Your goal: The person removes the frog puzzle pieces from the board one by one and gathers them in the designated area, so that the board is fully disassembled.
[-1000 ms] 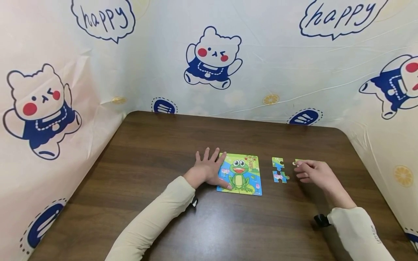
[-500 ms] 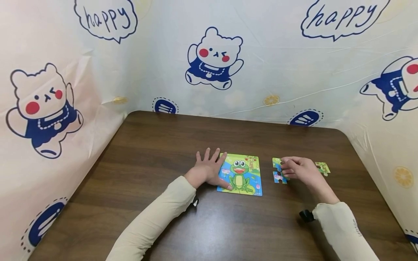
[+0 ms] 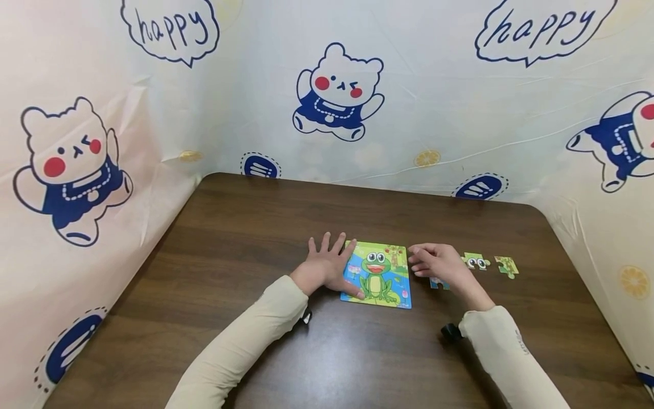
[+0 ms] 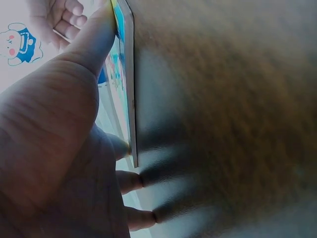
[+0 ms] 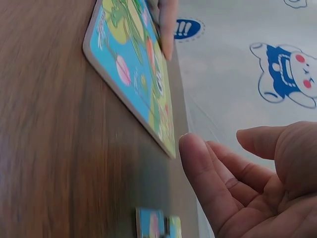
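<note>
My left hand lies spread over the left edge of a square frog puzzle board, thumb on its lower left corner. In the left wrist view, this hand's thumb is at the board's edge and some fingertips reach the table beside it. My right hand hovers at the board's right edge, fingers loosely bent. The right wrist view shows a gap between its thumb and fingers, with nothing held. Beneath this hand a blue-and-pink puzzle piece shows partly; the rest is hidden.
Right of my right hand lie a puzzle piece with frog eyes and a green tree piece. All rest on a dark wooden table. A bear-printed cloth hangs around its back and sides.
My right hand has moved left from the loose pieces to the board's right edge, uncovering the frog-eyes and tree pieces. My left hand has stayed on the board.
</note>
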A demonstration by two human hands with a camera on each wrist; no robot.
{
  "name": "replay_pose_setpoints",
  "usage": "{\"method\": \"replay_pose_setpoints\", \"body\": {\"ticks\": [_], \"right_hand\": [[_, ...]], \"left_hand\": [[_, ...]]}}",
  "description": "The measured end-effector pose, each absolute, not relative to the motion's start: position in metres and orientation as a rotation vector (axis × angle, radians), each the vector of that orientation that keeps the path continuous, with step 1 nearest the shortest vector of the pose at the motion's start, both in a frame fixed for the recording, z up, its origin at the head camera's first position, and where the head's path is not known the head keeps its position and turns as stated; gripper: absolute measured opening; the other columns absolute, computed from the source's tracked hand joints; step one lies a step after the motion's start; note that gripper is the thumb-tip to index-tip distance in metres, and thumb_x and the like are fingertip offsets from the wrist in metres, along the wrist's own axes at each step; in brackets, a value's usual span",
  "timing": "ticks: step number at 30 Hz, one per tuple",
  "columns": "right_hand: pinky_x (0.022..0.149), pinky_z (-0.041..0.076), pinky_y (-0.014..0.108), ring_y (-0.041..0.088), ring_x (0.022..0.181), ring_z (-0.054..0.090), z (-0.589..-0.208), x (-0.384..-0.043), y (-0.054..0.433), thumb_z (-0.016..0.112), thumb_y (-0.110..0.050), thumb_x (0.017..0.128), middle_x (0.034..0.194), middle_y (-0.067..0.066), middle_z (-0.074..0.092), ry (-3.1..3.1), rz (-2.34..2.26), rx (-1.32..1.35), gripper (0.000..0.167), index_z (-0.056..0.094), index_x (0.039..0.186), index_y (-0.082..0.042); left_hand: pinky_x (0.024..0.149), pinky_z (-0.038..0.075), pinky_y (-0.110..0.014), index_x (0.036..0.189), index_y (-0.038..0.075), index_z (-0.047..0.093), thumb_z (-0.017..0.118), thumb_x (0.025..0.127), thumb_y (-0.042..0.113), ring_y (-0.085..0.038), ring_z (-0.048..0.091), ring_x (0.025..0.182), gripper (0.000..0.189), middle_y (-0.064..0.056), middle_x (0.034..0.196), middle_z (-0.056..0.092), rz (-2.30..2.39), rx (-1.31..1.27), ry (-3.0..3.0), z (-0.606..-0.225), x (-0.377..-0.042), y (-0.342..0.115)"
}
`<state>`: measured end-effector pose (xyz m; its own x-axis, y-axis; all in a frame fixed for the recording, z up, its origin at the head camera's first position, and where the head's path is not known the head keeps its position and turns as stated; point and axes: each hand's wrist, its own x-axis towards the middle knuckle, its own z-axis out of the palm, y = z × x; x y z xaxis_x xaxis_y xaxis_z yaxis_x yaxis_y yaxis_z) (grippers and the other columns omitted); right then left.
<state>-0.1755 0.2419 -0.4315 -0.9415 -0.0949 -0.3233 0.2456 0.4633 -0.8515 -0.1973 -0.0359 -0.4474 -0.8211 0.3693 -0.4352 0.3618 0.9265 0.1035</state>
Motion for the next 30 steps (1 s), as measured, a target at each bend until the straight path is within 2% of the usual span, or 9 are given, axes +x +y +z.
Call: {"method": "replay_pose_setpoints", "body": {"ticks": [16,30], "right_hand": [[0.074,0.062,0.029,0.019,0.081,0.068,-0.445,-0.191,0.207,0.055,-0.023,0.106,0.109,0.018,0.073,2.374,-1.471,0.071,0.036,0.066,0.130,0.000],[0.072,0.061,0.029,0.018,0.077,0.069,-0.445,-0.193,0.189,0.057,-0.025,0.105,0.113,0.017,0.074,2.386,-1.389,0.044,0.037,0.065,0.133,-0.002]], "left_hand": [[0.122,0.003,-0.069,0.165,0.031,-0.001,0.061,0.070,0.090,-0.040,-0.005,0.159,0.128,-0.002,0.173,-0.005,0.024,0.532,2.632,-0.443,-0.196,-0.036],[0.122,0.002,-0.069,0.165,0.031,-0.001,0.060,0.069,0.092,-0.041,-0.006,0.158,0.129,-0.003,0.173,-0.006,0.032,0.532,2.626,-0.446,-0.198,-0.036]]}}
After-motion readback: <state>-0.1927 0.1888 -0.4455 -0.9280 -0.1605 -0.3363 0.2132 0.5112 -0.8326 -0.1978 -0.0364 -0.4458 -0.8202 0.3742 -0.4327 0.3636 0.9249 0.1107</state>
